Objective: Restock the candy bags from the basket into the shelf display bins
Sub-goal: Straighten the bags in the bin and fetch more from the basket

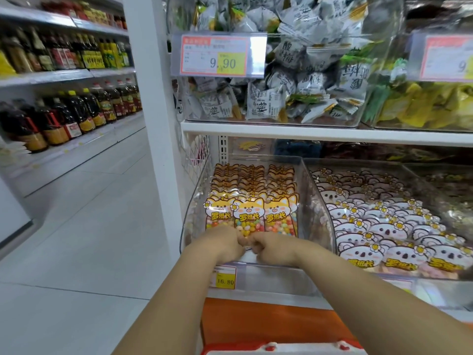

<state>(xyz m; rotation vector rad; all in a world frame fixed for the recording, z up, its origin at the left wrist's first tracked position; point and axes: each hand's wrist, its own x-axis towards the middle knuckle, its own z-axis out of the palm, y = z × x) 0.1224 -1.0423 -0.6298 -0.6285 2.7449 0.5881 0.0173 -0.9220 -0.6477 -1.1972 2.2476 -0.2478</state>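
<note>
Supermarket aisle, pale tiled floor, white metal shelf unit at right.

Item 1: clear plastic display bin, lower shelf, leftmost position. Contents: orange-and-yellow fox-faced clear candy bags filled with multicoloured beans, standing upright in three rows running front to back.

Item 2: middle front bag, foremost in the centre row. Left hand and right hand reach over the bin's front wall, knuckles nearly touching, fingers of both curled and pinching this bag's lower edge.

Item 3: second clear plastic bin, just beside the first on its right. Contents: white koala-faced candy bags, overlapped in several rows.

Item 4: yellow price tag reading 16.80, on the shelf edge beneath the left forearm.

Item 5: upper-shelf clear bins holding loose grey-and-white printed sweet wrappers; red-and-yellow price label reading 9.90 fixed to the front.

Item 6: dark bottles with yellow caps, ranked on shelves across the aisle, left.

Item 7: orange panel below the shelf edge, between the forearms.
</note>
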